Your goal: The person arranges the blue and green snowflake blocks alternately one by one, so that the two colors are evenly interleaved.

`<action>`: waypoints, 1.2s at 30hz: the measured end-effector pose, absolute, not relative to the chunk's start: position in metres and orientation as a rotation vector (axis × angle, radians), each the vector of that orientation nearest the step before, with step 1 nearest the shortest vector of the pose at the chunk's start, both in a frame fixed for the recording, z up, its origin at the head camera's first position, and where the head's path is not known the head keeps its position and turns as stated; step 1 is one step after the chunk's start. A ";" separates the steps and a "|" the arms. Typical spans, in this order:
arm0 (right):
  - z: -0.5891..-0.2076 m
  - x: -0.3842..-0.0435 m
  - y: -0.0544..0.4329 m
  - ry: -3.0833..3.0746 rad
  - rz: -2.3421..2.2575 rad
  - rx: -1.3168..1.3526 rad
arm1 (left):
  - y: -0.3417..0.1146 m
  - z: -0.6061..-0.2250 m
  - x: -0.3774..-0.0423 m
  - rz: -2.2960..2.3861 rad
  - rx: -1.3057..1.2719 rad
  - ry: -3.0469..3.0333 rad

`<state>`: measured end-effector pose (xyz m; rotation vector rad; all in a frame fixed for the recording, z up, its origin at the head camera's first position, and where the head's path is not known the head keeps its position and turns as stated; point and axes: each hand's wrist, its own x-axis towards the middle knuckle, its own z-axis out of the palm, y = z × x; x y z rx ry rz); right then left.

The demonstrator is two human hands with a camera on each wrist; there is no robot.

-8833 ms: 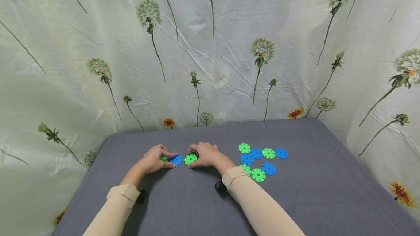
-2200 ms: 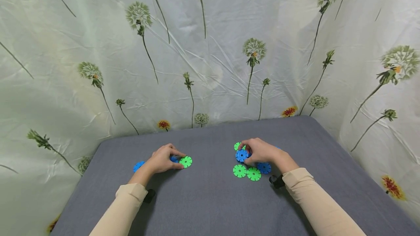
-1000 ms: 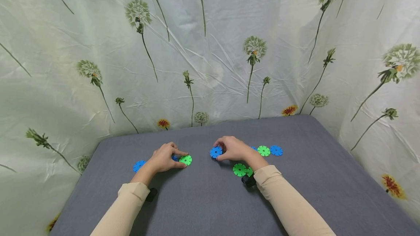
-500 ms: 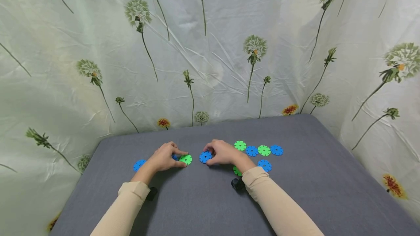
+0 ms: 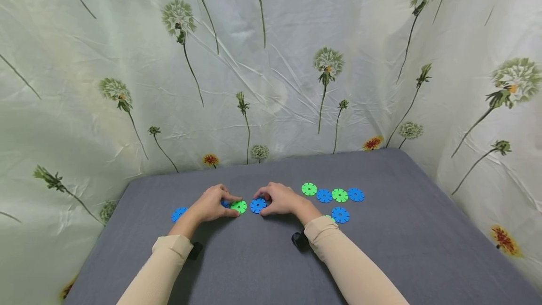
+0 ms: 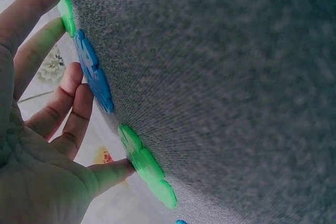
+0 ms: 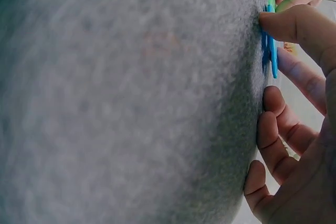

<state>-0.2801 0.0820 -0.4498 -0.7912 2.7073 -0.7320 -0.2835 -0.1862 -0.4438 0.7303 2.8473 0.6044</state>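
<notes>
Notched plastic discs in green and blue lie on a grey cloth-covered table. My left hand [image 5: 209, 205] pinches a green disc [image 5: 239, 207] between thumb and forefinger, flat on the cloth. Partly under that hand is a blue disc [image 6: 93, 72], then another green disc [image 6: 147, 166] touched by its little finger, and a blue disc [image 5: 179, 214] at the left end of this row. My right hand [image 5: 281, 199] pinches a blue disc [image 5: 258, 205] by its edges, just right of the green one. In the right wrist view this blue disc is slightly raised from the cloth.
To the right lie loose discs: a green disc [image 5: 309, 189], a blue disc [image 5: 324, 196], a green disc [image 5: 340, 195], a blue disc [image 5: 356, 195] and a nearer blue disc [image 5: 340, 214]. My right forearm partly hides a green one. A flower-printed curtain [image 5: 288, 107] hangs behind the table.
My right hand took the blue disc from the right-hand group and carried it left, close to the green disc. Earlier it held a green disc there. Lately my left hand has stayed still.
</notes>
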 end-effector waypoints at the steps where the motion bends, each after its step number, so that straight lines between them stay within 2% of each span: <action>1: -0.450 -0.280 0.082 2.707 -0.725 -0.789 | -0.186 -0.444 -0.284 0.606 0.732 2.846; 36: -0.461 -0.284 0.078 2.692 -0.860 -0.689 | -0.185 -0.444 -0.283 0.629 0.691 2.837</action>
